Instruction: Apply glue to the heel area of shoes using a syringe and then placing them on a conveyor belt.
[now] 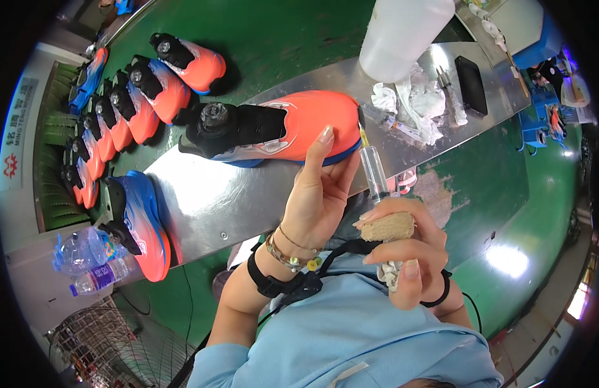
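My left hand (320, 194) is closed around the toe end of an orange, blue and black sports shoe (319, 119), its thumb on the orange upper. The shoe lies on its side over the metal tabletop, toe to the right. In my right hand (409, 252) is a clear syringe (373, 169), pointing up and away from me. Its thin yellow-based needle tip reaches the edge between upper and blue sole at the toe. A rough tan block (388, 227) sits between the fingers of that hand, with a crumpled white cloth (390, 275) below it.
More such shoes stand in a row at the left, with one shoe (141, 223) nearer me. A white plastic container (406, 39), crumpled tissue (412, 100), another syringe (452, 97) and a black phone (471, 86) lie at the right. Plastic bottles (99, 275) stand at lower left.
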`<action>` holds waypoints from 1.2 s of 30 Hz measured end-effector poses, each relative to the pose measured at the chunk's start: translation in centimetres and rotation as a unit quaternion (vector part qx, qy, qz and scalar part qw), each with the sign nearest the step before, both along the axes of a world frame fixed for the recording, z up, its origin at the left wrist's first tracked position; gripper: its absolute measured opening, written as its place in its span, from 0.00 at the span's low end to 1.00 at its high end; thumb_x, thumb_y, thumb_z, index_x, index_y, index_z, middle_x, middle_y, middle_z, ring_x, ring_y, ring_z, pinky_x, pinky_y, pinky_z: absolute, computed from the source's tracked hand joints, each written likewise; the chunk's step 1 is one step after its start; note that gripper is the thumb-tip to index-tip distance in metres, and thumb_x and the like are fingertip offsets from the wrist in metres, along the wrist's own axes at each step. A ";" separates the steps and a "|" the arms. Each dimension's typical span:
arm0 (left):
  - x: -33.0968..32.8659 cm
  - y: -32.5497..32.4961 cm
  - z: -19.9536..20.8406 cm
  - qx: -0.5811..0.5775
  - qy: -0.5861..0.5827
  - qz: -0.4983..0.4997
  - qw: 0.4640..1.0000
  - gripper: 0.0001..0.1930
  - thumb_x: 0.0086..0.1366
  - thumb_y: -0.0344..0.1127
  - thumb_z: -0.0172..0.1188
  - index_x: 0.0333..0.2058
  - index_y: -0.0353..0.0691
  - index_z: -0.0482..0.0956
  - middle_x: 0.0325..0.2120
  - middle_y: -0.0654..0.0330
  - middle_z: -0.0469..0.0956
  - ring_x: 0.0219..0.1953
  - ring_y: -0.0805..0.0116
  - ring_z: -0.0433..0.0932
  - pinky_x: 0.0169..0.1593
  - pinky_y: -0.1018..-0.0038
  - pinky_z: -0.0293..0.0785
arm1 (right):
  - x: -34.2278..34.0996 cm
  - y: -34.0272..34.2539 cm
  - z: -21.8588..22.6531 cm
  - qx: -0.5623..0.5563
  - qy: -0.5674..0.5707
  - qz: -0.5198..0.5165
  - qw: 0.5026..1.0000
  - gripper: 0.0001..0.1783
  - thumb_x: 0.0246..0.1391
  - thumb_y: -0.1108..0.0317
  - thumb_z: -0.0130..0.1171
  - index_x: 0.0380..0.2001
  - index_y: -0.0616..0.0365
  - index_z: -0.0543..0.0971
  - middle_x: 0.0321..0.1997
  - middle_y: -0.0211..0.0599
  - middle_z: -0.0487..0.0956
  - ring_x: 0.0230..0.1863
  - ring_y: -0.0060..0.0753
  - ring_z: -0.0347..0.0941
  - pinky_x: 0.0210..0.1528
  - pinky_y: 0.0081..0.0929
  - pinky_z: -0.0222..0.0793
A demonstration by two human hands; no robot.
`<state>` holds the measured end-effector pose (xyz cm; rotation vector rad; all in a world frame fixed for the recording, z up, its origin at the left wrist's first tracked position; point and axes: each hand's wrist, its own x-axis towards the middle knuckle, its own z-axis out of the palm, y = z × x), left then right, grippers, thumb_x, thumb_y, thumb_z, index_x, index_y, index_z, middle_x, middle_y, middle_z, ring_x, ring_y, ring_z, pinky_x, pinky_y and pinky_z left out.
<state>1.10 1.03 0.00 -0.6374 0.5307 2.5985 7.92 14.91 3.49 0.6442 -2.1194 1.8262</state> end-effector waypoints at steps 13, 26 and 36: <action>-0.5 0.1 0.4 0.017 -0.013 0.000 1.000 0.16 0.62 0.37 0.61 0.46 0.38 0.73 0.42 0.62 0.78 0.43 0.73 0.78 0.53 0.77 0.76 | 0.3 -0.4 -0.7 0.002 0.034 -0.026 0.999 0.12 0.45 0.65 0.49 0.19 0.62 0.77 0.38 0.56 0.76 0.28 0.40 0.73 0.28 0.26 0.69; 4.6 -2.6 -3.0 -0.057 -0.019 -0.066 0.996 0.12 0.62 0.37 0.60 0.44 0.44 0.74 0.38 0.65 0.78 0.39 0.72 0.76 0.37 0.79 0.74 | 0.6 2.5 0.3 0.097 0.036 -0.105 0.989 0.15 0.49 0.63 0.48 0.22 0.62 0.80 0.43 0.57 0.72 0.36 0.43 0.74 0.38 0.30 0.71; 11.0 -10.6 -2.8 -0.309 0.075 -0.169 0.933 0.27 0.57 0.33 0.66 0.53 0.33 0.67 0.46 0.59 0.76 0.45 0.75 0.76 0.47 0.76 0.74 | -1.3 2.7 -0.6 0.124 0.025 -0.083 0.988 0.17 0.53 0.61 0.48 0.21 0.62 0.78 0.44 0.55 0.73 0.38 0.41 0.74 0.40 0.30 0.69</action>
